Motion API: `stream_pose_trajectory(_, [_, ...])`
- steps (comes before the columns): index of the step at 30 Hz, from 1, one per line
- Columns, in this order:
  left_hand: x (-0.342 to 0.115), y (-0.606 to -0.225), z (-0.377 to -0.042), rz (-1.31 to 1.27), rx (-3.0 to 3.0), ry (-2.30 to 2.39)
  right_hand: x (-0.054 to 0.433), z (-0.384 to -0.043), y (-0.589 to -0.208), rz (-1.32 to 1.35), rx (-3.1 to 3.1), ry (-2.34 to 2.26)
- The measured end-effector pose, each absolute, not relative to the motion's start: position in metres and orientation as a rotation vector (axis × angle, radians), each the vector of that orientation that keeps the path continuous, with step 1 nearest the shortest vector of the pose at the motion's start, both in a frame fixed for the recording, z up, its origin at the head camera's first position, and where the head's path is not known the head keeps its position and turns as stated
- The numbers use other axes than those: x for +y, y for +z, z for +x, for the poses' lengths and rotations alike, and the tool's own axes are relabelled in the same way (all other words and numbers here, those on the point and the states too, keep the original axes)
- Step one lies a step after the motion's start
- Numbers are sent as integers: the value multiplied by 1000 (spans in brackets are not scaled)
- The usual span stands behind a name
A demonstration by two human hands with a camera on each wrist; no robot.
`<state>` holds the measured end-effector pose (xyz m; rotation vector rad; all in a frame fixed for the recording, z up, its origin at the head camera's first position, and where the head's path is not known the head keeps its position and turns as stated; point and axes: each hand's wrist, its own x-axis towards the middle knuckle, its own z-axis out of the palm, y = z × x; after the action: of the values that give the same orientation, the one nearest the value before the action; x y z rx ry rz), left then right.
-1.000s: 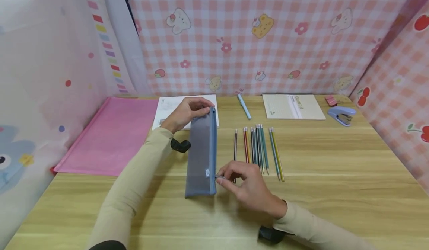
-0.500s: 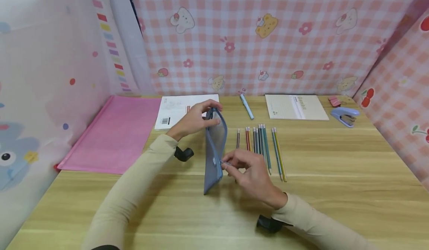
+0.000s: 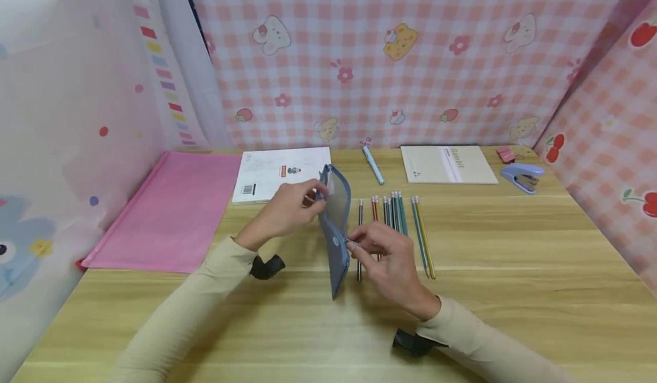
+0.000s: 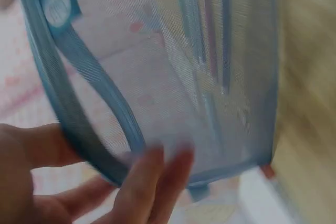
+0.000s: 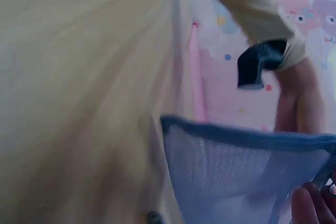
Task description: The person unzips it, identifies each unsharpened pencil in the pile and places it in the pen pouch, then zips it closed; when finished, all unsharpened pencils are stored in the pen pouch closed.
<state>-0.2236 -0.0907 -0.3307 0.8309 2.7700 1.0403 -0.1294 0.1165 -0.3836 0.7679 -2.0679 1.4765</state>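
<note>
A blue-grey mesh zip pencil pouch (image 3: 336, 269) stands on edge in the middle of the table, its far part gaping. My left hand (image 3: 287, 209) grips one zip edge near the far end; in the left wrist view its thumb and fingers (image 4: 137, 192) lie on both sides of that edge. With thumb and index finger my right hand (image 3: 387, 263) pinches the zip pull (image 3: 353, 242) toward the near end. Several pencils (image 3: 423, 237) lie in a row just beyond the right hand, which hides part of them. Through the mesh (image 4: 231, 124) the left wrist view shows pencils behind the pouch.
A pink folder (image 3: 169, 212) lies at the left, with a white booklet (image 3: 267, 172) beside it. Farther back are a light blue pen (image 3: 373, 165), a cream notebook (image 3: 428, 163), a pink clip (image 3: 505, 154) and a lilac stapler (image 3: 523, 172). Fabric-covered walls (image 3: 354, 41) enclose the table.
The pouch has turned from its broad side onto its edge and its mouth has spread. My left hand has come nearer along the zip; my right hand has moved slightly away with the pull.
</note>
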Motion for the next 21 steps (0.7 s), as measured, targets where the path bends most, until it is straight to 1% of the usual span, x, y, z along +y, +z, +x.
stream_pose_trajectory(3, [-95,-326,-208,848,2848,894,118,-127,-386,806,-2085,1398])
stream_pose_trajectory(5, [-98,-323,-202,862,2848,899,119,-124,-385,847,-2108,1401])
stream_pose_trajectory(10, [-103,-320,-202,865,2805,987,122,-124,-382,967,-2231,1453])
stream_pose_trajectory(15, [-109,-324,-206,905,2776,956,137,-133,-379,1078,-2483,1434])
stream_pose_trajectory(17, [-111,-325,-206,928,2752,953,144,-140,-377,1056,-2620,1418])
stream_pose_trajectory(21, [-115,-329,-205,961,2708,978,152,-165,-374,915,-2843,1290])
